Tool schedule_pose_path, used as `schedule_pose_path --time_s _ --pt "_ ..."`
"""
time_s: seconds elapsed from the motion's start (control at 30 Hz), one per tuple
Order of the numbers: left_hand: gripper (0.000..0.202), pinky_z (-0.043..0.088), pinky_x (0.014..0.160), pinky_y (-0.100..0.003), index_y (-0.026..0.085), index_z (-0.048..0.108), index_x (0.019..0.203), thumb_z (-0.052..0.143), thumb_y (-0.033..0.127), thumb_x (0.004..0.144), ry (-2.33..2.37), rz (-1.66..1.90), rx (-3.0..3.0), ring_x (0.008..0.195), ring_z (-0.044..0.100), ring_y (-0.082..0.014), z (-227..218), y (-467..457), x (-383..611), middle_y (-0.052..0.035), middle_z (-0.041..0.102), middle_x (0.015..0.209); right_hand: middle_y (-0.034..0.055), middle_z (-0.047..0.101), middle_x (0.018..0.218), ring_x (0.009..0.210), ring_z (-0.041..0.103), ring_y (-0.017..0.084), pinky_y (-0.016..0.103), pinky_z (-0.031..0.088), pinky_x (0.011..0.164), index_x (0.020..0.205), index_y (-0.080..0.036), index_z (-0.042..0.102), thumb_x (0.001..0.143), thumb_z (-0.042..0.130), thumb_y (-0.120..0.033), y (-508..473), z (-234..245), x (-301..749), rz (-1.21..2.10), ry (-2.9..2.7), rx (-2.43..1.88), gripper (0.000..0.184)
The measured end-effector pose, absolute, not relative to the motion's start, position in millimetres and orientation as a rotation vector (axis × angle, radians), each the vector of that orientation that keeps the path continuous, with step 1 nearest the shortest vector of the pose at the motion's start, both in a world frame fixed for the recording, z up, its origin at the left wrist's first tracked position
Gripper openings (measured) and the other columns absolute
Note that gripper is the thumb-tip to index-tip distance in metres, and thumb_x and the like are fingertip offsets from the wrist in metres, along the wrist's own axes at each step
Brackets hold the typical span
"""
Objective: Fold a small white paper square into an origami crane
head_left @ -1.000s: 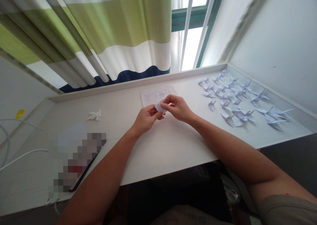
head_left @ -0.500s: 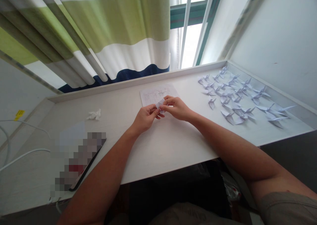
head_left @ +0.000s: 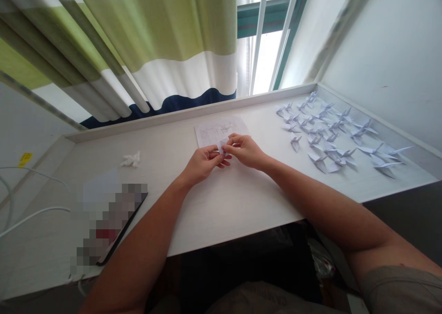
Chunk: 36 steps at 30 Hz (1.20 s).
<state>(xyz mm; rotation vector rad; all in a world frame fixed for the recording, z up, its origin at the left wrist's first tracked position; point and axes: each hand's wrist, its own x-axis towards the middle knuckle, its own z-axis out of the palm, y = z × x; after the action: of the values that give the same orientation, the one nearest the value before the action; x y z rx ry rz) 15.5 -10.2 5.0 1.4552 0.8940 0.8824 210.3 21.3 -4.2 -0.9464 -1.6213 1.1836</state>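
Note:
My left hand (head_left: 203, 164) and my right hand (head_left: 246, 150) meet over the middle of the white desk (head_left: 224, 203). Both pinch a small folded piece of pale paper (head_left: 223, 145) between fingertips, a little above the desk. Just behind the hands lies a printed sheet (head_left: 216, 130). To the right stand several folded paper cranes (head_left: 328, 136) in loose rows.
A crumpled white scrap (head_left: 131, 159) lies left of the hands. A blurred flat object with a dark edge (head_left: 108, 224) sits at the near left, beside white cables (head_left: 20, 217). A striped curtain (head_left: 138, 51) and a window (head_left: 267, 51) rise behind the desk; a wall bounds it on the right.
The hands stay together on the folded paper, with small finger shifts. The view has moved slightly.

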Motion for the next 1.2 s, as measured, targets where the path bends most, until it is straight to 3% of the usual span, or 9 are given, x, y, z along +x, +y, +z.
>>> schedule_pose_path --time_s 0.27,0.43,0.77,0.9,1.13,1.2 --pt "0.045 0.065 0.082 -0.038 0.013 0.074 0.105 0.089 0.050 0.084 0.889 0.889 1.420 0.086 0.082 -0.0244 5.7 -9.0 14.7 -0.0146 0.084 0.102 0.0047 0.067 0.091 0.080 0.062 0.017 0.035 0.057 0.077 0.066 -0.020 0.071 0.084 0.079 -0.053 22.8 -5.6 212.3 1.076 -1.681 -0.947 0.038" --pt "0.046 0.064 0.085 -0.039 0.013 0.074 0.105 0.093 0.047 0.080 0.874 0.891 1.340 0.086 0.082 -0.0238 11.2 -11.1 15.3 -0.0134 0.084 0.098 0.0027 0.073 0.085 0.081 0.065 0.018 0.039 0.055 0.083 0.079 -0.020 0.071 0.084 0.079 -0.046 23.0 -5.8 211.8 0.997 -1.651 -0.941 0.027" --pt "0.046 0.064 0.085 -0.039 0.012 0.073 0.103 0.093 0.047 0.081 0.886 0.905 1.343 0.085 0.081 -0.0233 12.3 -14.0 19.2 -0.0127 0.084 0.096 0.0030 0.073 0.086 0.072 0.062 0.016 0.033 0.051 0.068 0.082 -0.020 0.069 0.078 0.084 -0.044 20.1 -3.8 209.2 1.148 -1.529 -0.903 0.028" --pt "0.044 0.063 0.084 -0.038 0.012 0.074 0.103 0.090 0.048 0.083 0.877 0.897 1.382 0.089 0.081 -0.0243 9.8 -14.6 22.1 -0.0139 0.084 0.102 0.0007 0.071 0.086 0.072 0.060 0.015 0.031 0.048 0.067 0.088 -0.021 0.068 0.075 0.086 -0.036 20.4 -5.0 207.4 1.127 -1.478 -0.873 0.027" --pt "0.049 0.064 0.082 -0.040 0.011 0.076 0.105 0.065 0.058 0.100 0.840 0.881 1.256 0.089 0.082 -0.0273 7.6 -11.7 21.0 -0.0174 0.084 0.102 -0.0033 0.064 0.079 0.073 0.056 0.014 0.030 0.043 0.067 0.098 -0.021 0.067 0.074 0.088 -0.035 22.0 -5.1 208.3 1.109 -1.471 -0.826 0.035" --pt "0.048 0.064 0.081 -0.039 0.011 0.077 0.106 0.068 0.057 0.099 0.821 0.875 1.264 0.087 0.082 -0.0270 7.9 -11.1 20.1 -0.0170 0.084 0.102 -0.0059 0.059 0.073 0.068 0.053 0.013 0.030 0.041 0.065 0.104 -0.022 0.067 0.075 0.088 -0.036 22.2 -5.0 208.7 1.127 -1.467 -0.814 0.040"
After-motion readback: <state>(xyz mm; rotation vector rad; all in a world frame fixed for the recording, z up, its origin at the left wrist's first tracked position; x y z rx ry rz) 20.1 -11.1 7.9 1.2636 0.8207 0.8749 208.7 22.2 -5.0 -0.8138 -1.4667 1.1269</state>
